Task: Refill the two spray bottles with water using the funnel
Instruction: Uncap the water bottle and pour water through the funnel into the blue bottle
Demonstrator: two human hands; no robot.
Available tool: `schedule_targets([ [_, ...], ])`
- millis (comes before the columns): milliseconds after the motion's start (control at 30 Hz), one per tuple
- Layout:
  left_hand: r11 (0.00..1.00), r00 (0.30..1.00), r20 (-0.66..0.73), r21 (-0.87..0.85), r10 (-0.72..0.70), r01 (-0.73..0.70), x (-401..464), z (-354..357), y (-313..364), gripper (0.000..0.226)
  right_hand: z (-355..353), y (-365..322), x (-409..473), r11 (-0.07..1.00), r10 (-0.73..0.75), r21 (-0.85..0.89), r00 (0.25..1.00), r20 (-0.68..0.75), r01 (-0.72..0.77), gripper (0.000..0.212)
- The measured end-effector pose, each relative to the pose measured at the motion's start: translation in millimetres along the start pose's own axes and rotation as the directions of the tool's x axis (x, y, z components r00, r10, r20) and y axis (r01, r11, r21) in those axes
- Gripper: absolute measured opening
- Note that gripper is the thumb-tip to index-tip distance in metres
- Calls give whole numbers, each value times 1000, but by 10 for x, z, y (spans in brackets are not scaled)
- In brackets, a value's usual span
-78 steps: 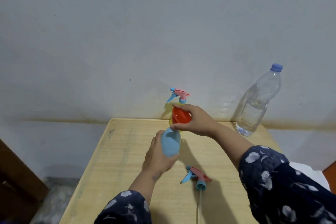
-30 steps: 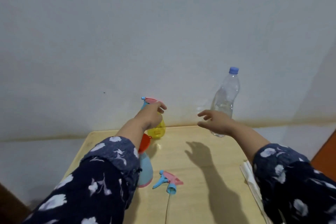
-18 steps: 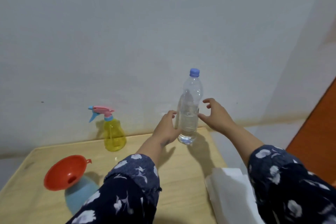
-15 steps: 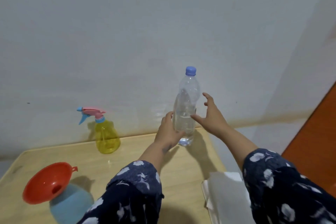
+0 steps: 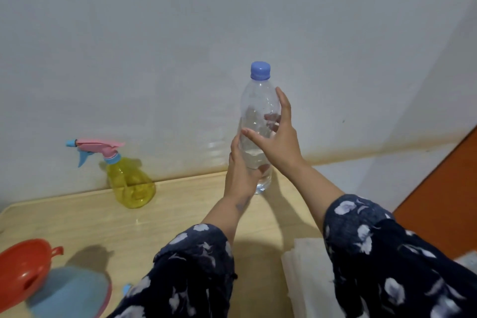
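A clear water bottle with a blue cap stands at the back of the wooden table, partly filled with water. My left hand wraps its lower part. My right hand is on its right side higher up, fingers spread around it. The blue spray bottle sits at the lower left with the orange funnel in its neck. The yellow spray bottle, its pink and blue trigger head screwed on, stands by the wall.
A white cloth or paper lies at the table's right edge, under my right sleeve. A tip of the blue trigger head peeks out beside my left sleeve. The grey wall is close behind. An orange-brown surface is at the right.
Both hands left the funnel and blue bottle, reached right to the water bottle and closed around it. The view swung right, so the blue bottle and funnel now sit at the lower left.
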State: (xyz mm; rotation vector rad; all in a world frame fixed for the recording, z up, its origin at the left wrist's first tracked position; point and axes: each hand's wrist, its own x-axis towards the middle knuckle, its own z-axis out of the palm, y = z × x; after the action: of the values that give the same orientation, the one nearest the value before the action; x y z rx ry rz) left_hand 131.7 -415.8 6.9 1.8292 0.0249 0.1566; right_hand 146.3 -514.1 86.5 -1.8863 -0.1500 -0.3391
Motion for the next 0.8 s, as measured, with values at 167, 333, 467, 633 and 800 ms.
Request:
schedule_targets([
  [167, 1000, 1000, 21, 20, -20, 19, -242, -142, 39, 100, 30, -150, -236, 1000, -1, 3, 1000, -20, 1, 101],
  [333, 993, 1000, 14, 115, -27, 25, -672, -379, 137, 97, 30, -341, -604, 1000, 24, 18, 999, -29, -23, 100],
  [467, 987, 1000, -7, 163, 1, 0, -1128, -576, 196, 95, 51, -534, -1022, 999, 28, 32, 999, -32, -27, 99],
  [633, 971, 999, -25, 239, 30, -23, -1698, -755, 198, 96, 40, -725, -1598, 999, 20, 39, 999, -39, -19, 100],
  [800, 971, 1000, 2, 237, 26, -26, -2170, -889, 162, 95, 58, -872, -2120, 999, 32, 39, 998, -60, -30, 100],
])
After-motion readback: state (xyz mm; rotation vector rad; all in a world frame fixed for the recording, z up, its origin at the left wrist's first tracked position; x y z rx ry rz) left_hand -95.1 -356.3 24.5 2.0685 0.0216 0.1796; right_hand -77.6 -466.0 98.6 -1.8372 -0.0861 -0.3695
